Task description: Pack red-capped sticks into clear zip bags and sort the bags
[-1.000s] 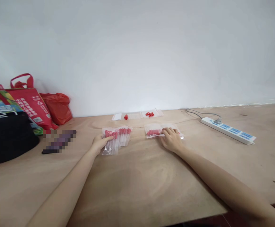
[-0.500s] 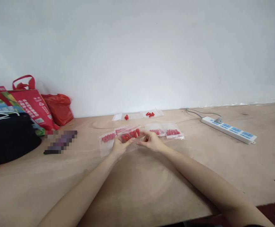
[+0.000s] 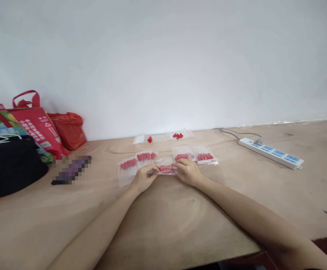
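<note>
Between my two hands lies a clear zip bag (image 3: 166, 168) holding a row of small red-headed pieces; their exact kind is too small to tell. My left hand (image 3: 144, 179) is closed with its fingertips pinching the bag's left end. My right hand (image 3: 190, 172) has its fingers curled together over the bag's right end. To the left, similar filled bags (image 3: 127, 171) fan out, with red heads and thin pale stems showing inside. Beyond my right hand rest more filled bags (image 3: 205, 154), one partly covered by my fingers.
Near the wall, flat clear bags (image 3: 160, 137) carry loose red pieces (image 3: 178, 135). A white power strip (image 3: 271, 153) with a plugged-in cable lies at the right. At the left stand red shopping bags (image 3: 44, 131), a black cloth item (image 3: 14, 165) and a pixelated dark object (image 3: 72, 170).
The bag of red-headed pieces, held up and tilted before, has come down to the table. My hands have moved apart to its two ends, and the bag behind at left shows more.
</note>
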The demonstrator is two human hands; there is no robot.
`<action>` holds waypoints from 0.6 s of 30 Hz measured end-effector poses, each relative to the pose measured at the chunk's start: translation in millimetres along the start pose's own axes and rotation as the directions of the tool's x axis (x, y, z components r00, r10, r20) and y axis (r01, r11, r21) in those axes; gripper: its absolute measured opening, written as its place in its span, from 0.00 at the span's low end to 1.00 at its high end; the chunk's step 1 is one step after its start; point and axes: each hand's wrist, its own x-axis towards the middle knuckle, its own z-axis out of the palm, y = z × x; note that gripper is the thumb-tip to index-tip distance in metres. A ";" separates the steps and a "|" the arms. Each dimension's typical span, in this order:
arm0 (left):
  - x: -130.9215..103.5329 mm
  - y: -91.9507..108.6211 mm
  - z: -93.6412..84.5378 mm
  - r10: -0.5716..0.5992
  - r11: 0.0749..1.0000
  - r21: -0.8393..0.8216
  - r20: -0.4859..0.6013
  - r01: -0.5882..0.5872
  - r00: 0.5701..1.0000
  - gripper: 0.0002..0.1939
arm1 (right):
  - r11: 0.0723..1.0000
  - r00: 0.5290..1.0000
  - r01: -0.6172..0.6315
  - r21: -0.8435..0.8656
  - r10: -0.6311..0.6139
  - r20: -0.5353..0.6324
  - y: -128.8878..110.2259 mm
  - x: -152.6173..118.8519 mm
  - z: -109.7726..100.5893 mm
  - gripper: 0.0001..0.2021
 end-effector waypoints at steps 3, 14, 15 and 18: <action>-4.8 4.7 0.0 0.085 0.982 0.161 0.073 -0.096 0.994 0.04 | 0.960 0.974 0.222 -0.173 -0.224 0.008 -3.6 -8.1 -11.0 0.08; -14.1 -0.4 0.7 0.479 0.624 0.545 0.299 -0.560 0.825 0.14 | 0.901 0.946 0.325 -0.286 -0.305 0.113 -5.7 -10.1 -13.5 0.12; -13.6 -0.5 0.1 0.490 0.608 0.548 0.310 -0.574 0.815 0.14 | 0.905 0.951 0.309 -0.293 -0.286 0.118 -6.3 -9.6 -13.3 0.11; -12.5 0.9 -1.8 0.507 0.603 0.537 0.312 -0.590 0.803 0.14 | 0.914 0.959 0.283 -0.290 -0.261 0.114 -7.3 -8.9 -14.3 0.11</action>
